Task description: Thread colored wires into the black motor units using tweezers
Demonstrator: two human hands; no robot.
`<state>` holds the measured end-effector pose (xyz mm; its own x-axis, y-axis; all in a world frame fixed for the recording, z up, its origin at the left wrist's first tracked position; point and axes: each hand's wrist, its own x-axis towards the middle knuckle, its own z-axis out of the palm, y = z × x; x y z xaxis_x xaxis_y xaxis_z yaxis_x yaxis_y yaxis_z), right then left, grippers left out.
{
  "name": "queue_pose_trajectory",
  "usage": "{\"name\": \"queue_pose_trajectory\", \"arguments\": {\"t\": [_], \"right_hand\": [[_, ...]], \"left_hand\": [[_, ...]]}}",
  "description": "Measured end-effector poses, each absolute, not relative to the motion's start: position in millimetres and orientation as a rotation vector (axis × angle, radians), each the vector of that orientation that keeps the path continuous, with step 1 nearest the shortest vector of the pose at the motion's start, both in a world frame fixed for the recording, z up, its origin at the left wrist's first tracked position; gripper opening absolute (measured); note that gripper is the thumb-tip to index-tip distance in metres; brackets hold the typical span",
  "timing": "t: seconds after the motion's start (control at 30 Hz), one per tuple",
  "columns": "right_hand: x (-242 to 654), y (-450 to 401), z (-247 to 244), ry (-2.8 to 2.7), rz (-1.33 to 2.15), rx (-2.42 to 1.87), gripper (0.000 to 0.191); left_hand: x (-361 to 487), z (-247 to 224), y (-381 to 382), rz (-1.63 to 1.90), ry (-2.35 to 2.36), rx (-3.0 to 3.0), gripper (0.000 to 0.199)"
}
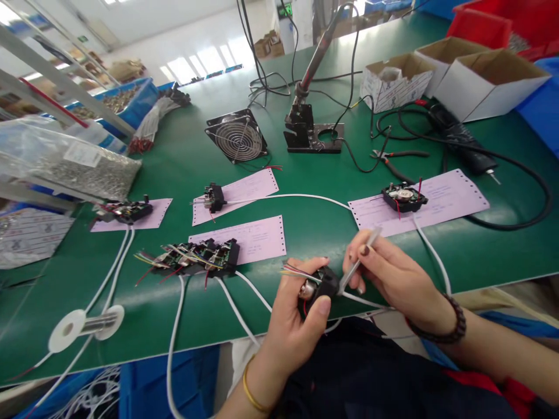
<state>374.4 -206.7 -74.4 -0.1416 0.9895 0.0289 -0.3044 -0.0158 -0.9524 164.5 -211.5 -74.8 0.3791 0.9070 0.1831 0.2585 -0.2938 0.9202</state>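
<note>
Near the front edge of the bench, my left hand [297,317] is closed around a small black electronic module [326,281] with thin coloured wires and a round metal part. A white cable [362,301] leaves its right side. Between the thumb and fingers of my right hand [393,273] is a pair of metal tweezers [356,265], slanting down so that the tips meet the module where the cable enters. To the left, several similar modules [222,256] lie in a row with their wires and white cables. Another module [404,198] rests on a pink paper slip [454,195] at the right.
Behind stand a fan [238,139] and a soldering iron in its stand [312,131]. Cutting pliers [402,156] and a black electric screwdriver [463,137] lie at the right, before white boxes [493,81]. A solder spool [87,327] lies at the left.
</note>
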Motion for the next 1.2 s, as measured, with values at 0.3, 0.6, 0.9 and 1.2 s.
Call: {"name": "queue_pose_trajectory", "arguments": {"t": [0.3,0.6,0.9,1.2], "right_hand": [[368.2,-224.9,-64.3,-0.889,1.251,-0.913,0.033],[345.7,-260.5,-32.7,-1.824,0.356,-0.897,0.012],[323.0,-247.6,-48.5,-0.946,1.581,-0.886,0.041],[324.5,-272.2,-29.4,-1.368,0.83,-0.942,0.019]], "left_hand": [[156.8,-75.7,-217.8,1.006,1.018,1.801,0.037],[144.3,-62.0,-233.0,0.973,1.113,1.782,0.038],[114.0,-67.1,-245.5,1.03,0.849,1.783,0.042],[113.3,-66.4,-254.9,1.037,1.006,1.624,0.043]]}}
